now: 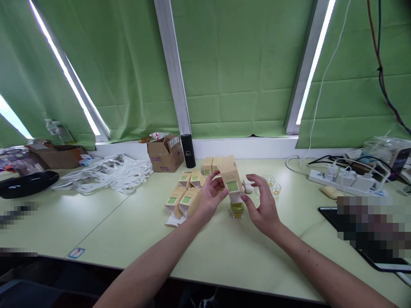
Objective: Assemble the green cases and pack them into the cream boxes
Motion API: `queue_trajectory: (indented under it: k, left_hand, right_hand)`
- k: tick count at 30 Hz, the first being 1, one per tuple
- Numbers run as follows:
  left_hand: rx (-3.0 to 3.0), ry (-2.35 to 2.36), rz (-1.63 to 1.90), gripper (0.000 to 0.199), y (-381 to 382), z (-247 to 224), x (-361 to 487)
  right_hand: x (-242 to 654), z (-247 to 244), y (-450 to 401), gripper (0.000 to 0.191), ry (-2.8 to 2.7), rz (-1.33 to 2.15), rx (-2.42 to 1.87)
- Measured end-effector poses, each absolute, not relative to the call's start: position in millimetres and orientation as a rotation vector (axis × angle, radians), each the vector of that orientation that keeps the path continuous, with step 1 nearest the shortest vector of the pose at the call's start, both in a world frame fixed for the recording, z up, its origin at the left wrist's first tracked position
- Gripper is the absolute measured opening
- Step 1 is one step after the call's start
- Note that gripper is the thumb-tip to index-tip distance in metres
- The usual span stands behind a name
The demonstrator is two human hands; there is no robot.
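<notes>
My left hand (pixel 212 196) grips the left side of a small kraft box (pixel 230 173) with a green label, its white lower flaps hanging open. Beneath the box, a small clear jar with green and yellow contents (pixel 237 209) stands on the table. My right hand (pixel 262 205) is at the box's right, fingers spread, thumb near its lower edge. Several similar boxes (pixel 173 201) lie left of my left hand, some with flaps open. Two closed boxes (pixel 207 165) stand behind. Small clear containers with yellow contents (pixel 275 188) sit beyond my right hand.
A pile of white straps (pixel 112 173), an open carton (pixel 165 155) and a black cylinder (pixel 188 150) line the back left. On the right are a power strip (pixel 346 182) with plugs, a tan oval object (pixel 330 192) and a dark tablet (pixel 330 218).
</notes>
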State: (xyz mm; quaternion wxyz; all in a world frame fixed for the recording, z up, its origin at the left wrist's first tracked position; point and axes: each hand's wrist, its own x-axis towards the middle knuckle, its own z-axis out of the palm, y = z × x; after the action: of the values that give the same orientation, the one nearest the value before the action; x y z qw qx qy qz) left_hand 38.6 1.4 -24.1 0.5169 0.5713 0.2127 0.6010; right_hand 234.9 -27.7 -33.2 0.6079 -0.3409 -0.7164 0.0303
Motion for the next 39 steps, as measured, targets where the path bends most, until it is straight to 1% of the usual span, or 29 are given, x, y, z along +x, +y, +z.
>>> queue_trajectory:
  k: [3, 5, 8, 12, 18, 22, 26, 34, 36, 39]
  left_hand:
    - [1.496, 0.492, 1.476, 0.073, 1.7, -26.3, 40.4]
    - [1.597, 0.483, 1.504, 0.071, 1.5, -28.8, 41.2]
    - [1.714, 0.495, 1.545, 0.071, -1.2, -32.9, 41.5]
    - [1.932, 0.605, 1.615, 0.064, -10.5, -31.2, 40.3]
    - [2.47, 0.567, 1.785, 0.059, -19.7, -19.9, 38.7]
    - [2.521, 0.671, 1.935, 0.04, -18.7, -22.5, 38.3]
    - [2.568, 0.706, 1.978, 0.035, -17.4, -23.9, 37.3]
    - [2.632, 0.695, 1.911, 0.04, -16.9, -24.3, 36.2]
    - [2.652, 0.671, 1.895, 0.047, -18.5, -22.7, 36.8]
    - [2.618, 0.572, 1.826, 0.058, -21.9, -19.4, 38.4]
  right_hand:
    - [238.0, -33.3, -23.2, 0.055, -1.659, 0.267, -0.839]
    - [239.6, -32.1, -22.3, 0.051, -1.692, 0.331, -0.814]
    - [241.3, -27.8, -23.6, 0.042, -1.744, 0.329, -0.741]
    - [243.9, -21.3, -26.3, 0.045, -1.776, 0.201, -0.652]
    - [248.6, -23.9, -23.3, 0.05, -1.767, -0.159, -0.561]
    - [249.4, -30.5, -20.1, 0.057, -1.737, -0.315, -0.515]
    - [247.2, -33.0, -19.4, 0.06, -1.725, -0.348, -0.475]
    - [249.0, -25.9, -23.9, 0.052, -1.71, -0.376, -0.507]
    - [249.8, -21.7, -27.2, 0.052, -1.729, -0.331, -0.513]
    - [248.8, -16.4, -32.3, 0.054, -1.775, -0.165, -0.494]
